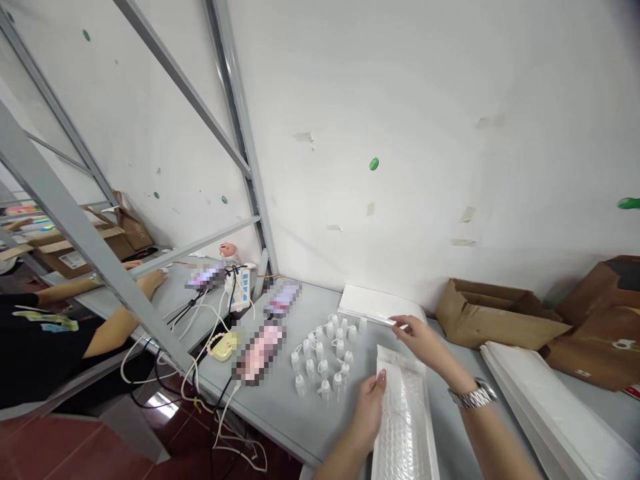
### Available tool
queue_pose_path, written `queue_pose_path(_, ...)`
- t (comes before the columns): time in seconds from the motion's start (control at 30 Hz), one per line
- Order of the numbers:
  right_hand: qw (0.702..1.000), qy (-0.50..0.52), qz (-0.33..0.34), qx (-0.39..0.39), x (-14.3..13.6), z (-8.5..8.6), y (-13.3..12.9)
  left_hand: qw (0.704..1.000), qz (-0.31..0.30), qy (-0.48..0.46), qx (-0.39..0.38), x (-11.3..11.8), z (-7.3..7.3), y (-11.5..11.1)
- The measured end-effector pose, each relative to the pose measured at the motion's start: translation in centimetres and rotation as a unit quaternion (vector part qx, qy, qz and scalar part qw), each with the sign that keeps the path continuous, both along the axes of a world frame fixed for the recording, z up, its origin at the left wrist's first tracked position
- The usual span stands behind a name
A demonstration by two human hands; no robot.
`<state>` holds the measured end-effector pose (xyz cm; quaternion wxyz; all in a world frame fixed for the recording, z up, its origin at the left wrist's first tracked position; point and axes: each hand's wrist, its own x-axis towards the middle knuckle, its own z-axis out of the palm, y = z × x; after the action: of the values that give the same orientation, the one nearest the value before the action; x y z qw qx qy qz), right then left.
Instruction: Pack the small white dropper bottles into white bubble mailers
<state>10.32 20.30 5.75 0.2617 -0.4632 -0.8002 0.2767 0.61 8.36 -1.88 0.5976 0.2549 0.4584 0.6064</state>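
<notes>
My left hand [369,407] is closed on the left edge of a white bubble mailer [404,420], thumb on top. The mailer lies lengthwise towards me, its flap end pointing to the wall. At the back of the table, my right hand [417,339], with a metal watch on the wrist, pinches the near right corner of a white sheet on a flat white stack [373,303]. How many sheets it grips is hidden. Left of the mailer stand several small translucent bottles [324,368] with looped caps.
Two phones [260,353] [283,298] with cables, a yellow case [225,347] and a power strip [241,288] are to the left. Cardboard boxes [495,313] and a long white stack [560,413] stand right. Beyond the metal frame [90,227], another person's arm [115,327] rests on a table.
</notes>
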Motion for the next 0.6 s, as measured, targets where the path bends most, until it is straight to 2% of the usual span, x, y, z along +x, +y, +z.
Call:
queue_pose_path(0.13,0.998,0.045,-0.034,0.007,-3.4,-0.9,1.4,1.0,0.007,0.021,-0.012,-0.1,-0.5,0.1)
queue_pose_path(0.3,0.998,0.051,-0.017,0.039,-6.4,-3.1,2.4,1.0,0.006,0.021,-0.003,0.0,-0.8,0.3)
queue_pose_path(0.6,0.997,0.055,-0.004,0.062,-6.6,-3.8,2.3,0.999,0.011,0.029,-0.007,0.0,-0.9,0.5)
